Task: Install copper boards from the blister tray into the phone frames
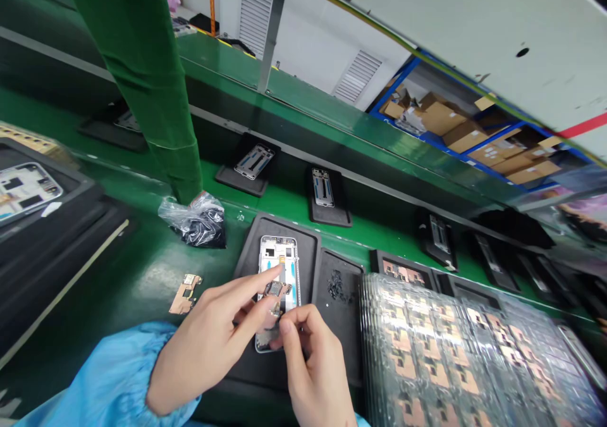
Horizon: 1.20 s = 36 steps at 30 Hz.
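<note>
Near the bottom centre of the frame, the left hand (208, 345) has forefinger and thumb closed on a small part (276, 290), held just above the middle of a frame (277, 256) that lies in a black tray (308, 243) on the green surface (142, 275). The right hand (315, 373) comes up from the lower edge with its fingers curled together at the part's lower end; whether it grips the part or only steadies it cannot be told. The likeliest trouble seems to be a slip. The part is tiny and pinched only at its edges, so a slight twist could drop it skew onto the frame or flick it off the tray. Both hands also cover much of the frame, so a misfit under the fingers might go unseen. Pressing on a tilted part could bend it. The part looks thin and flat, brownish with dark and metallic patches, and most of it is hidden by fingertips. The frame is pale with a silvery rim and dark cut-outs. A similar board (186, 293) lies loose to the left, below a crumpled bag (196, 221), and a stack (450, 345) of clear trays fills the lower right.
</note>
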### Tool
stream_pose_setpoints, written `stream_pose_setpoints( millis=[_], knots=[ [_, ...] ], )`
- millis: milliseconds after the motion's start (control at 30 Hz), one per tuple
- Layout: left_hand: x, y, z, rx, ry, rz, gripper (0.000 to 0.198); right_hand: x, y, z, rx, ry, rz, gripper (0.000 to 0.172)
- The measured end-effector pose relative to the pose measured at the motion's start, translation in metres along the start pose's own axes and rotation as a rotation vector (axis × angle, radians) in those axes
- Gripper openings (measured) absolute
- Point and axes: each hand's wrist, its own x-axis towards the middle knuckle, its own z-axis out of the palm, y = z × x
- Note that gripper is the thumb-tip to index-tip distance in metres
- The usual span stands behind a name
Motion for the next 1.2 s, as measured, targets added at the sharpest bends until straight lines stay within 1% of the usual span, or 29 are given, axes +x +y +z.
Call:
stream_pose_setpoints(
  millis=[267,367,433,533,600,667,733,800,1033,1200],
  knots=[
    [-0.001,0.002,0.001,-0.007,0.019,0.015,0.04,-0.001,0.005,0.004,-0.189,0.08,-0.077,0.019],
    [-0.002,0.002,0.0,0.011,0.019,0.014,0.04,-0.001,0.004,0.005,-0.237,0.078,-0.092,0.021],
    [-0.002,0.0,-0.001,-0.033,-0.008,-0.012,0.039,0.0,0.002,0.003,-0.197,0.034,-0.063,0.024],
    [0.0,-0.003,-0.003,-0.199,-0.097,-0.085,0.04,0.001,-0.001,-0.002,-0.084,-0.067,-0.013,0.029],
    [0.003,-0.003,-0.005,-0.336,-0.155,-0.143,0.043,0.002,-0.002,-0.004,0.024,-0.129,0.026,0.033],
    [0.006,-0.002,-0.005,-0.443,-0.176,-0.201,0.046,0.002,-0.002,-0.005,0.163,-0.165,0.082,0.037],
    [0.008,0.0,-0.006,-0.509,-0.164,-0.24,0.048,0.002,-0.002,-0.005,0.286,-0.173,0.131,0.039],
    [0.008,0.002,-0.005,-0.536,-0.149,-0.261,0.049,0.002,-0.003,-0.004,0.347,-0.162,0.154,0.04],
    [0.007,0.002,-0.005,-0.57,-0.123,-0.254,0.048,-0.002,-0.012,-0.006,0.343,-0.065,0.198,0.044],
    [0.005,0.001,-0.004,-0.558,-0.103,-0.244,0.047,0.002,-0.006,-0.007,0.383,-0.15,0.22,0.042]
  ],
)
